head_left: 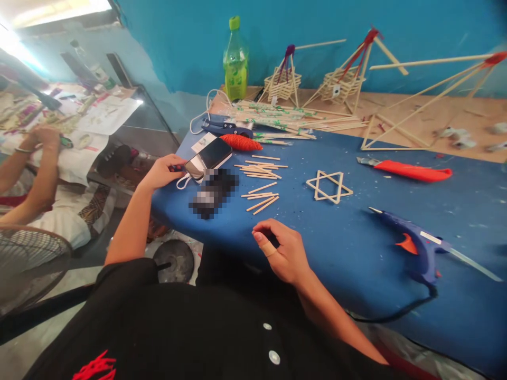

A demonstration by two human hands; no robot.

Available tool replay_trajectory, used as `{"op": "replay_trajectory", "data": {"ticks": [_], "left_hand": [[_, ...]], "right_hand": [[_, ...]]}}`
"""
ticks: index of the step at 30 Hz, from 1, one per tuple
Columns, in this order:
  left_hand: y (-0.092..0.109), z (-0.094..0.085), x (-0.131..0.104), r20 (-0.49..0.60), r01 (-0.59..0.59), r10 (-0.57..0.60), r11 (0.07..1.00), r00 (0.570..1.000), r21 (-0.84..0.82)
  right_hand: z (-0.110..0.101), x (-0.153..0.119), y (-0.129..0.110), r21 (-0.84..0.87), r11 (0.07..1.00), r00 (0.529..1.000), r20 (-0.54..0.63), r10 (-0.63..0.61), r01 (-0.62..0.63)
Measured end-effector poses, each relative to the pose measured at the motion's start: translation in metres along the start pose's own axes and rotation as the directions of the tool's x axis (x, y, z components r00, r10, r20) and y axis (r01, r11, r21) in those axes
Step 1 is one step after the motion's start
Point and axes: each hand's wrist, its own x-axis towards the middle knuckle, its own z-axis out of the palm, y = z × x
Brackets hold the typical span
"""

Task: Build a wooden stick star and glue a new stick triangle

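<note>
So L hand (160, 171) is touching the phone (209, 157) at the table (356, 253) edge, fingers loose. R hand (279, 252) rests curled, empty — near short sticks (262, 201) & stick star (329, 186), all within easy reach.

Green bottle (235, 60) by the wall, blue glue gun (415, 245), stick star (329, 187) on blue table (356, 253).

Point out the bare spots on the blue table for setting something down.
Bare blue table lies between the stick star, glue gun and right hand. Crowded: the loose sticks and phone by the left hand.
</note>
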Motion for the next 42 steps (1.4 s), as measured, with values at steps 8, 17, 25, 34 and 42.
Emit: {"op": "replay_trajectory", "data": {"ticks": [8, 17, 25, 34, 42], "left_hand": [[0.003, 0.007, -0.005, -0.026, -0.082, 0.083, 0.996, 0.996, 0.033], [0.011, 0.009, -0.025, -0.281, -0.056, 0.089, 0.991, 0.956, 0.123], [0.103, 0.075, -0.128, -0.59, -0.295, 0.218, 0.955, 0.778, -0.036], [0.146, 0.177, -0.194, -0.255, -0.258, 0.102, 0.652, 0.962, -0.713], [0.153, 0.185, -0.238, -0.212, -0.23, 0.106, 0.632, 0.972, -0.74]], "right_hand": [[0.002, -0.001, 0.002, 0.007, 0.999, 0.999, -0.011, 0.045, -0.045], [0.004, 0.0, 0.003, 0.081, 0.99, 0.993, -0.01, 0.114, -0.113], [0.026, -0.001, -0.006, 0.408, 0.897, 0.983, 0.006, 0.186, -0.172], [0.055, -0.029, -0.021, 0.657, 0.73, 0.981, 0.091, 0.172, -0.189], [0.07, -0.081, -0.034, 0.615, 0.775, 0.967, -0.078, 0.242, -0.144]]}}
